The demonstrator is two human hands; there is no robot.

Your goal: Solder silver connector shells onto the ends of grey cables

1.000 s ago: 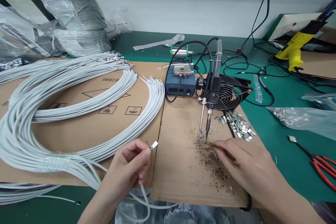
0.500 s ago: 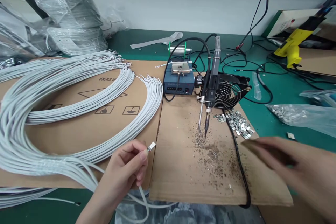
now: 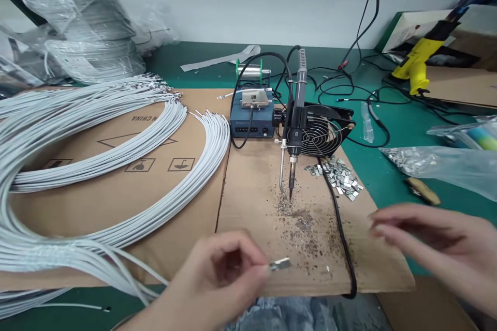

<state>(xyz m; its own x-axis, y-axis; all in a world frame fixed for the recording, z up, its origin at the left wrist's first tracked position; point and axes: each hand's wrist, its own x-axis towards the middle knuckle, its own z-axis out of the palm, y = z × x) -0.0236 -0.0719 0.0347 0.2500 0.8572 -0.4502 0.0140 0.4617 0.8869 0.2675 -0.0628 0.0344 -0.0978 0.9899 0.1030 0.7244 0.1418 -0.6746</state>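
Observation:
Between the thumb and forefinger of my left hand [image 3: 229, 269] is a small metal connector [image 3: 280, 264], its shiny end pointing right above the front of the cardboard. The cable behind it is mostly hidden by the hand. My right hand [image 3: 435, 243] hovers over the right edge of the cardboard, thumb and forefinger slightly parted, with nothing visible between them. Behind it, a brown block-like piece [image 3: 425, 191] lies on the green table. A soldering iron [image 3: 297, 129] stands tip down in a holder, ahead of both hands.
Bundles of white cables [image 3: 163, 212] curve over the cardboard [image 3: 248, 217] at left. Loose metal shells [image 3: 344, 178] lie near a fan [image 3: 324, 132]. A blue soldering unit [image 3: 252, 124], a solder spool [image 3: 250, 71] and a black cord [image 3: 341, 238] are nearby. A yellow tool [image 3: 419, 64] rests at right.
My left hand has moved right and down with the connector. My right hand has released the brown piece, which now lies on the table. The view has shifted slightly right.

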